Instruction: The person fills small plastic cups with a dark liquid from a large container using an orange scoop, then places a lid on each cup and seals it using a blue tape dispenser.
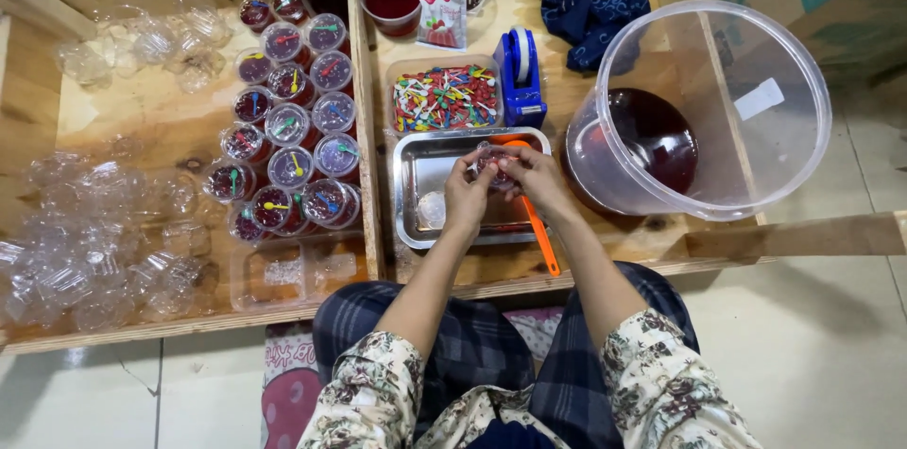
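Both my hands meet over a shallow metal tray (420, 186). My left hand (467, 192) and my right hand (535, 177) together hold a small clear plastic cup (495, 164) with dark red filling. An orange ladle handle (542, 241) lies across the tray under my right wrist. To the left stand several filled, lidded cups (293, 123) with small coloured spoons on top.
A big clear bucket (704, 109) of dark red liquid lies tilted at right. A box of coloured spoons (444, 97), a blue tape dispenser (520, 78), a blue cloth (588, 0) and a red-filled tub (391, 0) sit behind the tray. Empty clear cups (85, 241) pile at left.
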